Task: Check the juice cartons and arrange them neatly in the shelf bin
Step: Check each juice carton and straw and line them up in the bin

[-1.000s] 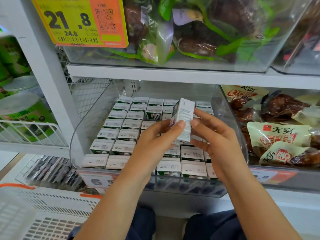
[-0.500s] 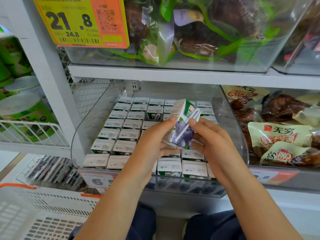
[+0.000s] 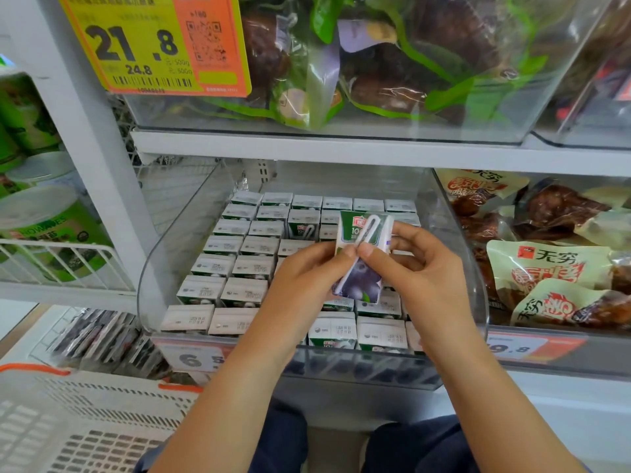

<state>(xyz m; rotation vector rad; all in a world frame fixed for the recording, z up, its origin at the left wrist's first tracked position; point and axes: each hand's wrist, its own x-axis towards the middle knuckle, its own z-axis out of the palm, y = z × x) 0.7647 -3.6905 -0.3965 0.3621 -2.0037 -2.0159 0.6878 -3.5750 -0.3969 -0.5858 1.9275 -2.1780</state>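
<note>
I hold a small juice carton [image 3: 362, 268] upright above the clear shelf bin [image 3: 177, 254], its green and purple front with the white straw facing me. My left hand [image 3: 300, 288] pinches its left edge and my right hand [image 3: 420, 278] pinches its right edge, thumbs on the front. Below, several rows of the same cartons [image 3: 239, 264] stand packed in the bin, white tops up. One carton [image 3: 304, 224] near the back shows its green front. My hands hide the cartons in the bin's middle.
A bin of green-wrapped packs [image 3: 375, 63] sits on the shelf above, with a yellow and orange price tag [image 3: 153, 46]. Snack bags [image 3: 546, 261] fill the bin to the right. Green tubs [image 3: 37, 213] stand in a wire rack left. A white plastic basket [image 3: 68, 421] lies lower left.
The carton has been turned in my hands: a second ago its white side faced me, now its printed front with the straw faces me, upright.
</note>
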